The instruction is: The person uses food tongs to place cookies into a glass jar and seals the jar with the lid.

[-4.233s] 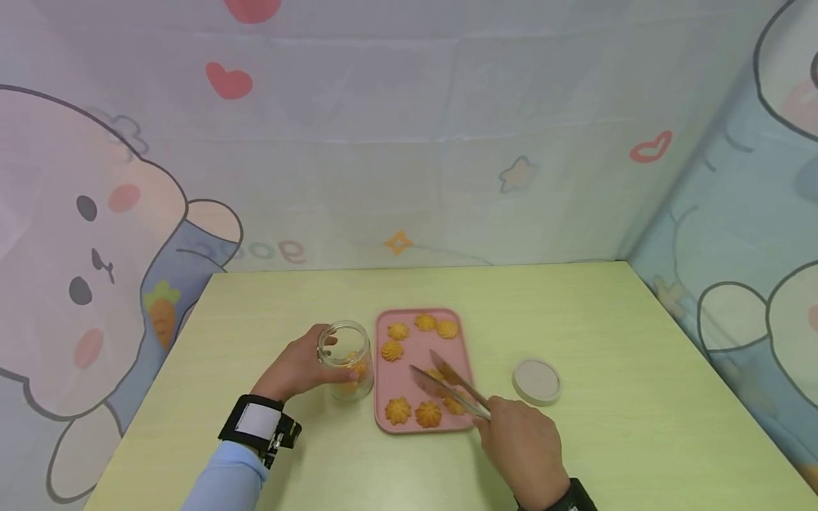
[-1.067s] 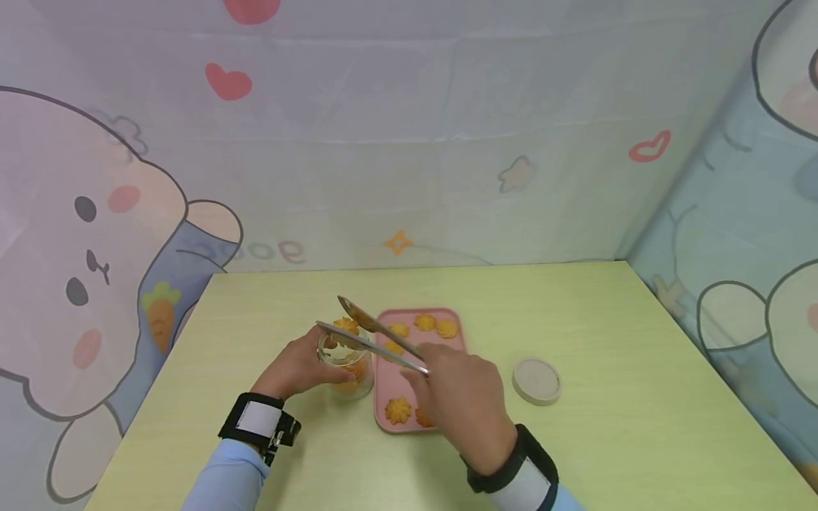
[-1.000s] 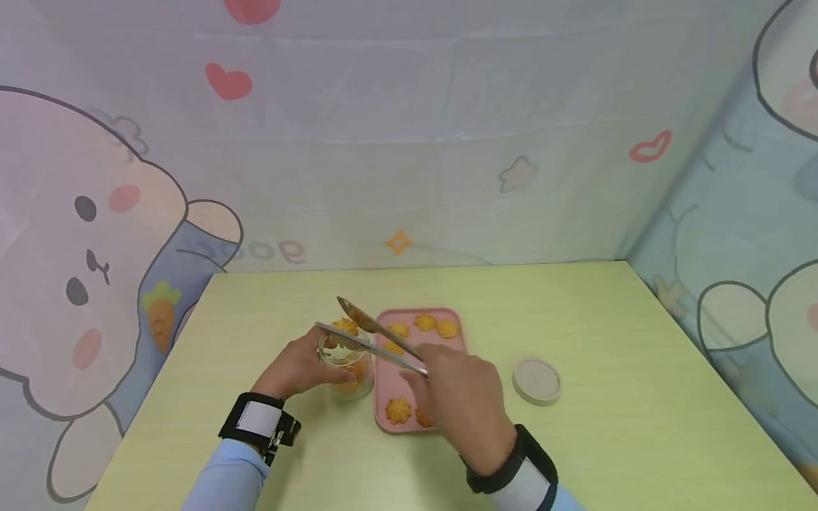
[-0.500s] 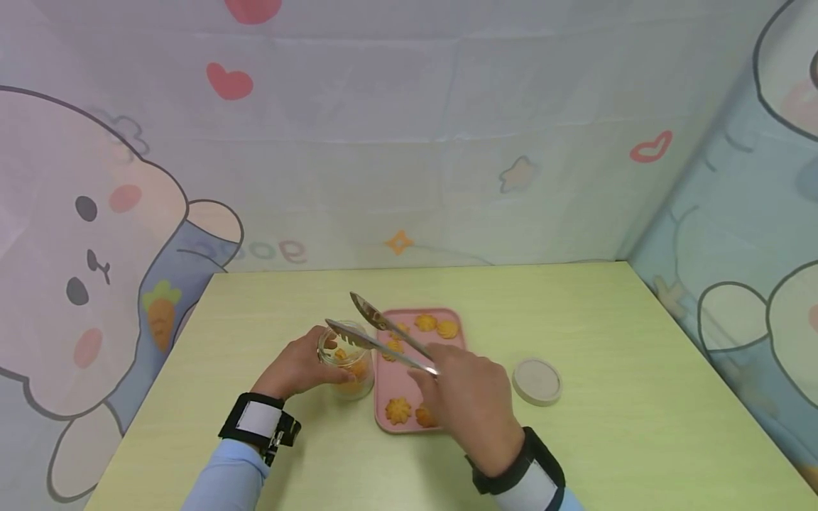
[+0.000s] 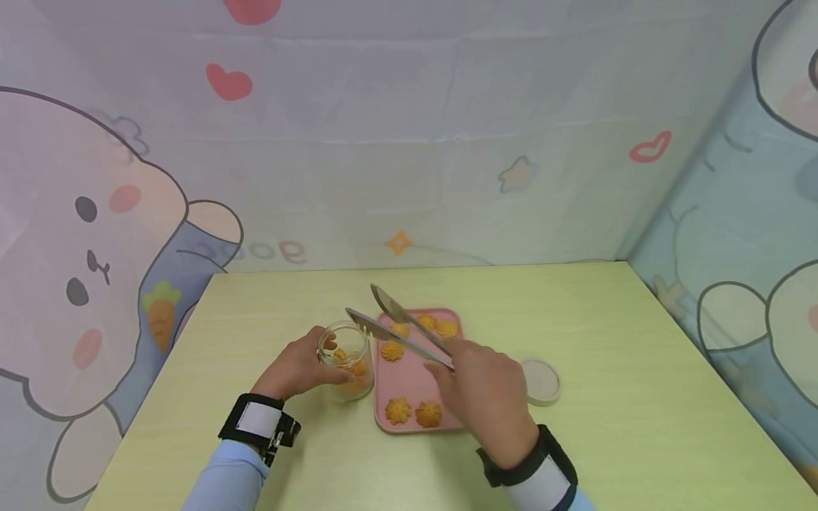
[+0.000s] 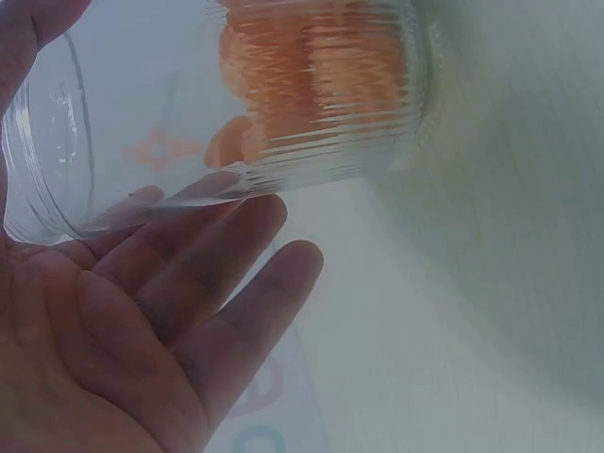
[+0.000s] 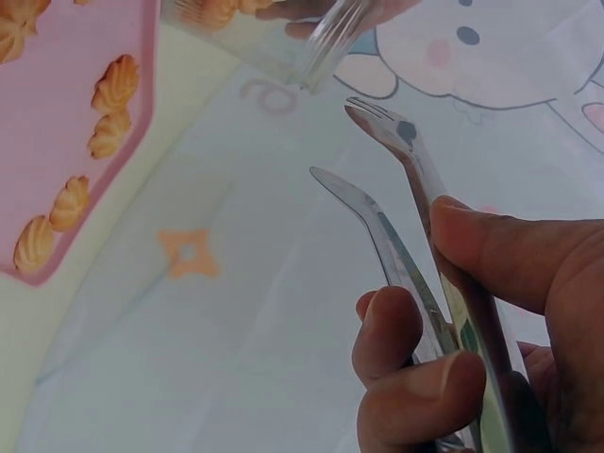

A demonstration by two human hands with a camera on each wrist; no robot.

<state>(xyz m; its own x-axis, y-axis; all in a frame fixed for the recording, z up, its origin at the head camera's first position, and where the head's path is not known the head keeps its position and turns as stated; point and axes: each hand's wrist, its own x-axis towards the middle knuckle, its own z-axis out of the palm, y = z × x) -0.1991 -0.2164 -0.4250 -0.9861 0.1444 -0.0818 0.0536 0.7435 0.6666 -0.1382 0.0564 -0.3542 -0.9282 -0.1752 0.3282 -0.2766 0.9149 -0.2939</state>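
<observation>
My left hand (image 5: 300,365) grips a clear glass jar (image 5: 346,360) standing on the table left of a pink tray (image 5: 412,380); several orange swirl cookies lie inside the jar (image 6: 311,66). In the left wrist view my fingers (image 6: 198,293) wrap the jar (image 6: 236,113) wall. My right hand (image 5: 479,387) holds metal tongs (image 5: 399,328) in the air above the tray's far left part. Their tips stand apart with nothing between them, as the right wrist view of the tongs (image 7: 401,179) confirms. Several cookies (image 5: 393,350) lie on the tray.
A round pale lid (image 5: 543,381) lies flat on the green table (image 5: 607,319) right of the tray, partly behind my right hand. Cartoon-printed fabric walls close the table at the back and right.
The tongs carried a cookie from the tray to the jar mouth, opened there, and the cookie is now in the jar. The empty tongs have since swung right, back over the tray.
</observation>
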